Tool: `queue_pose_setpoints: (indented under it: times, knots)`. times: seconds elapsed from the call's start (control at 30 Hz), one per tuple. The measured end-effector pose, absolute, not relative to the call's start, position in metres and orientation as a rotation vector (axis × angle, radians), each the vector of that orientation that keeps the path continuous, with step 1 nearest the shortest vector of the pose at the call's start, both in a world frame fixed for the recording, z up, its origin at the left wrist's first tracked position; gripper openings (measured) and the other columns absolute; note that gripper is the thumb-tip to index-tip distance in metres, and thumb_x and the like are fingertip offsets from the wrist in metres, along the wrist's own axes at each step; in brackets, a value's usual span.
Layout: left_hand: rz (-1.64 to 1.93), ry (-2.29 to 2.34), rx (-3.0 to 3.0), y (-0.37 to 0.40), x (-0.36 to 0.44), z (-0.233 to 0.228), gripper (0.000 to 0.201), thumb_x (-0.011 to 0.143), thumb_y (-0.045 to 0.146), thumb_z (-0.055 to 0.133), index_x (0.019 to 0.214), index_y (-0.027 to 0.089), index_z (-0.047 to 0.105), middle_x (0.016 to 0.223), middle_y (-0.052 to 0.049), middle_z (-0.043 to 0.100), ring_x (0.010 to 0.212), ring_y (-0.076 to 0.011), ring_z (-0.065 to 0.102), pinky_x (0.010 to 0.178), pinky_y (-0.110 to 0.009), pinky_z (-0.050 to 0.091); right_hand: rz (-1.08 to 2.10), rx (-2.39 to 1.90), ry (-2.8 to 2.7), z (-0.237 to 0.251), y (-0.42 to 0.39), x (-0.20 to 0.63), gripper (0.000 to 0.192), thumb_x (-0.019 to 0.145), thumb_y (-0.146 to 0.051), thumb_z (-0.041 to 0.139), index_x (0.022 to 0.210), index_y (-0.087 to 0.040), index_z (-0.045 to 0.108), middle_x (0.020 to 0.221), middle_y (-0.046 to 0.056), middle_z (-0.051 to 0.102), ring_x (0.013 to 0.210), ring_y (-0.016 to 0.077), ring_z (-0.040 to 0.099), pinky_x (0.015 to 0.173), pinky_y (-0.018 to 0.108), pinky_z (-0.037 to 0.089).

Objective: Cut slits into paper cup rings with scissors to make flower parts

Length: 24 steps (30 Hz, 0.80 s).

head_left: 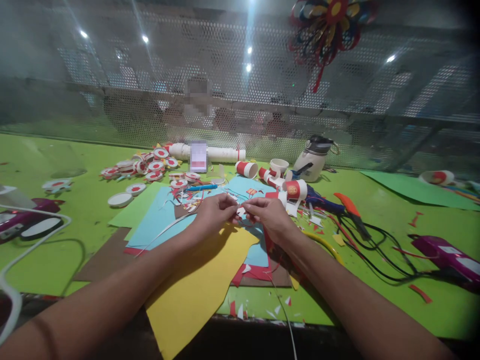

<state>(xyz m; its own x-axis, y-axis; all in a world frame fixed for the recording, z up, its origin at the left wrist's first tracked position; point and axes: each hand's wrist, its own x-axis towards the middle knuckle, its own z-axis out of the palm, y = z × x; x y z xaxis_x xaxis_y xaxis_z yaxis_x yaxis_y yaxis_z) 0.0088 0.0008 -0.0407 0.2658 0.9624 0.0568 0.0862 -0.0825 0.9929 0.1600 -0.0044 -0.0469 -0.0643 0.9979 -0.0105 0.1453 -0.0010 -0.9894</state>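
My left hand [213,216] and my right hand [270,216] meet fingertip to fingertip at the middle of the view. Both are closed in a pinch on a small white piece [241,211], perhaps paper; the fingers cover most of it. Under my left wrist lies a large yellow sheet [198,290], sticking out over the table's front edge. Light blue sheets [152,225] are stacked beneath the hands, over a brown board [103,257]. Just beyond my left hand are a blue pen-like tool [201,188] and many paper scraps [193,202].
Paper-cup rings [155,165] with red centres are heaped at back left. Red-and-white cups [296,190] and a jug [313,159] stand behind my right hand. An orange-handled tool [350,212], dark cables [386,250] and a purple device [450,257] lie to the right.
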Motion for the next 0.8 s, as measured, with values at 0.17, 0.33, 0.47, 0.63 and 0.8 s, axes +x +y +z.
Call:
queue_pose_setpoints:
  times: [0.17, 0.33, 0.47, 0.63, 0.8]
  knots:
    - [1.115, 1.090, 1.729, 0.0005, 0.0060, -0.0481, 0.011, 0.075, 0.026, 0.058, 0.076, 0.016, 0.060, 0.064, -0.002, 0.063, 0.055, -0.0129, 0.058, 0.055, -0.026, 0.046, 1.227, -1.234, -1.335, -0.0456, -0.0065, 0.1589, 0.012, 0.088, -0.022, 0.055, 0.085, -0.012, 0.060, 0.076, -0.002, 0.062, 0.058, 0.0088, 0.059, 0.053, 0.023, 0.050]
    - [1.160, 1.147, 1.887, -0.0015, 0.0024, -0.0499, 0.014, 0.078, 0.030, 0.054, 0.077, 0.018, 0.061, 0.070, -0.002, 0.063, 0.059, -0.0127, 0.057, 0.057, -0.024, 0.042, 1.253, -1.193, -1.308, -0.0435, -0.0078, 0.1580, 0.011, 0.087, -0.019, 0.057, 0.081, -0.011, 0.059, 0.071, -0.003, 0.060, 0.056, 0.0080, 0.057, 0.052, 0.022, 0.049]
    - [1.139, 1.127, 1.877, -0.0025, 0.0028, -0.0488, 0.014, 0.078, 0.030, 0.054, 0.075, 0.018, 0.062, 0.069, -0.003, 0.063, 0.059, -0.0129, 0.057, 0.056, -0.024, 0.042, 1.261, -1.166, -1.311, -0.0450, -0.0076, 0.1583, 0.009, 0.086, -0.018, 0.057, 0.081, -0.011, 0.060, 0.068, -0.004, 0.059, 0.054, 0.0076, 0.056, 0.051, 0.021, 0.048]
    - [1.089, 1.049, 1.674, -0.0035, 0.0063, -0.0423, 0.008, 0.072, 0.024, 0.061, 0.070, 0.016, 0.061, 0.065, -0.004, 0.063, 0.056, -0.0130, 0.058, 0.053, -0.024, 0.042, 1.266, -1.139, -1.308, -0.0446, -0.0082, 0.1584, 0.010, 0.086, -0.017, 0.057, 0.079, -0.011, 0.060, 0.065, -0.005, 0.058, 0.052, 0.0071, 0.055, 0.049, 0.021, 0.047]
    - [0.981, 0.983, 1.377, 0.0000, 0.0041, -0.0410, 0.013, 0.070, 0.026, 0.066, 0.071, 0.015, 0.058, 0.059, -0.003, 0.062, 0.047, -0.0116, 0.055, 0.042, -0.022, 0.036, 1.280, -1.125, -1.310, -0.0422, -0.0098, 0.1577, 0.011, 0.086, -0.016, 0.057, 0.076, -0.011, 0.060, 0.061, -0.006, 0.056, 0.049, 0.0062, 0.053, 0.047, 0.019, 0.045]
